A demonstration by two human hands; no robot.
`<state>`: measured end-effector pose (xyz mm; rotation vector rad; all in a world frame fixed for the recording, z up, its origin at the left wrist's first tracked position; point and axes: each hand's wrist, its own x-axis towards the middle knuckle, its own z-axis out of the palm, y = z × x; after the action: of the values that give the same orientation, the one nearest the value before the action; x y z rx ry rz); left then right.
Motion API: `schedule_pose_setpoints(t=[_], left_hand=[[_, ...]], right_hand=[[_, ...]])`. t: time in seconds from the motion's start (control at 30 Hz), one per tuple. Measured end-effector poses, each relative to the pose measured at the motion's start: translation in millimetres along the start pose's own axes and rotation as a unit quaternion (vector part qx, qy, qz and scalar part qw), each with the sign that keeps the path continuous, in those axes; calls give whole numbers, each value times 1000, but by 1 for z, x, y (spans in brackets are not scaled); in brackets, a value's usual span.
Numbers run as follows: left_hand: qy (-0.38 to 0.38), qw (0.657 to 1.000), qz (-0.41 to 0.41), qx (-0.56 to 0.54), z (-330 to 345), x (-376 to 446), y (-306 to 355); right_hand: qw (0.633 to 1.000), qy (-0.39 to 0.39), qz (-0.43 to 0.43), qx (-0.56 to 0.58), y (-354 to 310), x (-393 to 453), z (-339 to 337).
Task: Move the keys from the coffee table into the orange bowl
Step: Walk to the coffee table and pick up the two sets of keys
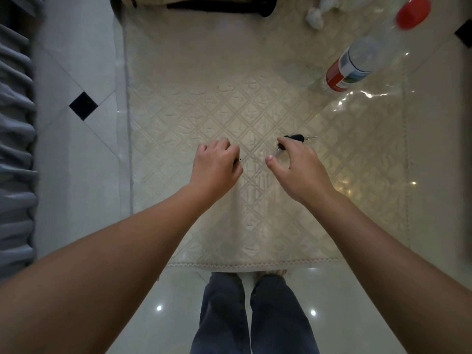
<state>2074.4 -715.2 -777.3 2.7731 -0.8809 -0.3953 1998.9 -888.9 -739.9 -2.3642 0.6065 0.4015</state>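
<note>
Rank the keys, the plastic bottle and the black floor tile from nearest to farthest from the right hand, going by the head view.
From the right hand:
1. Keys: at its fingertips, on the table cover just beyond the hand.
2. Plastic bottle: farther back and to the right, red-capped, on the table.
3. Black floor tile: far left, off the table, past the left hand.

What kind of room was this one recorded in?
Most likely a home living room. A low table with a quilted cream cover under clear plastic stands on a glossy tiled floor, with grey upholstery beside it. A water bottle and keys are on the table.
</note>
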Motion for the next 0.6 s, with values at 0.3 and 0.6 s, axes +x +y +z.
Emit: schedule_pose_setpoints(t=[0.3, 0.6], left_hand=[[56, 997, 1, -46, -11, 5, 24], [52, 997, 8, -61, -6, 6, 34]], right_hand=[[997, 50, 1, -52, 22, 16, -10], [992, 82, -2, -90, 40, 39, 14]])
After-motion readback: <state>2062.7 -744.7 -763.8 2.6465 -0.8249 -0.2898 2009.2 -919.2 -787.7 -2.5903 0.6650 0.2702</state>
